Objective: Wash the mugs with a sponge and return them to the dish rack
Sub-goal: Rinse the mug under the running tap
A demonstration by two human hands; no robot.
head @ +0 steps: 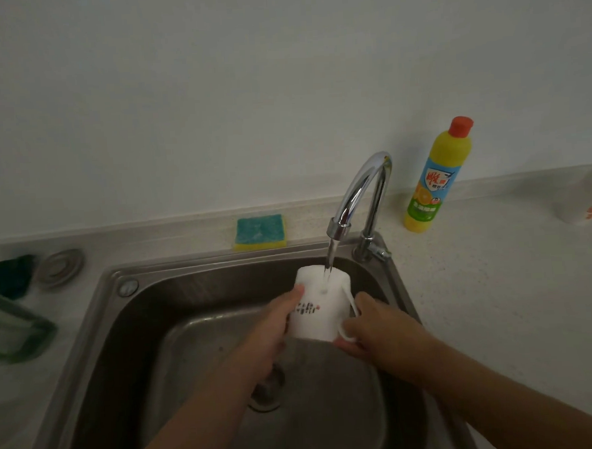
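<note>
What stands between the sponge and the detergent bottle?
In the head view, the chrome faucet stands between the sponge and the detergent bottle.

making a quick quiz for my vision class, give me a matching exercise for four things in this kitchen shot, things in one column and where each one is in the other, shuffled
Things
1. white mug
2. sponge
3. yellow bottle
4. metal drain plug

Places
A. on the counter, left of the sink
B. under the water running from the tap
C. on the counter, right of the tap
D. on the counter behind the sink, left of the tap

Pairs: 1-B, 2-D, 3-C, 4-A
</note>
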